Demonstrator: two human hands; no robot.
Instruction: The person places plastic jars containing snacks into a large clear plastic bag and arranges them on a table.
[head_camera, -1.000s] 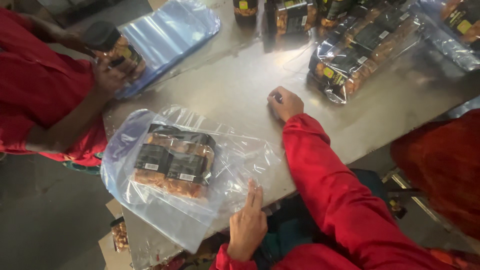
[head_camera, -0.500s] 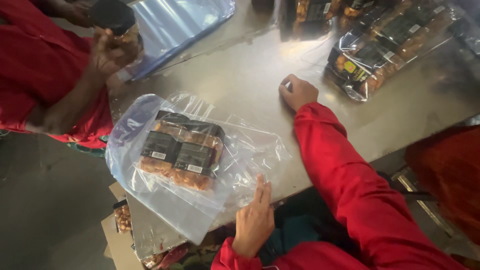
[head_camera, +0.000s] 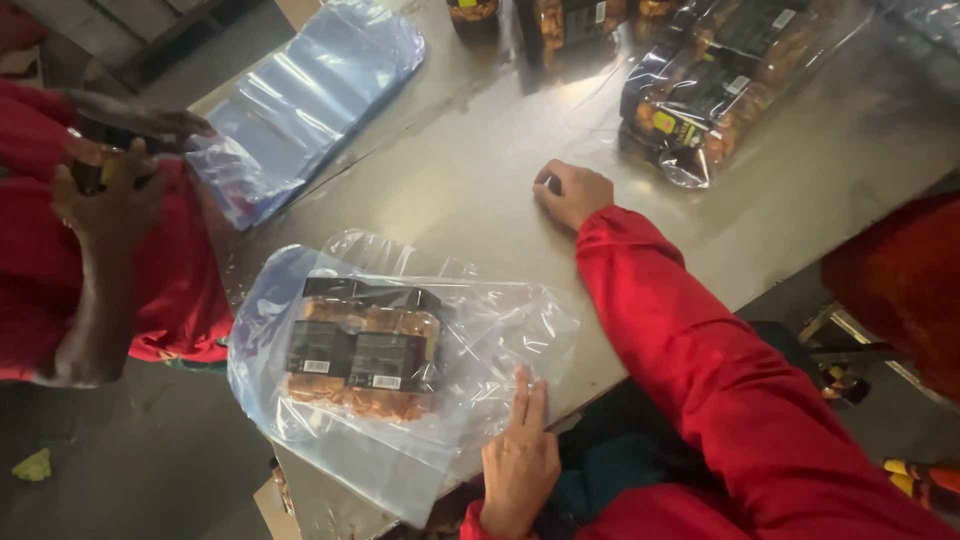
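Note:
A clear plastic bag (head_camera: 480, 330) lies at the near edge of the metal table (head_camera: 450, 190), holding two dark-labelled packs of brown snacks (head_camera: 362, 360) side by side. My left hand (head_camera: 520, 450) rests flat on the bag's near right edge, fingers straight and together. My right hand (head_camera: 572, 192) sits further out on the bare table as a closed fist, apart from the bag. I cannot see anything inside the fist.
A co-worker in red stands at the left, one hand (head_camera: 105, 195) around a dark jar. A stack of flat clear bags (head_camera: 310, 100) lies at the far left. Bagged snack packs (head_camera: 720, 90) and jars (head_camera: 560, 20) sit at the back.
The co-worker's hand with the jar has drawn back from the table toward their body. My two hands have stayed where they were on the bag and table.

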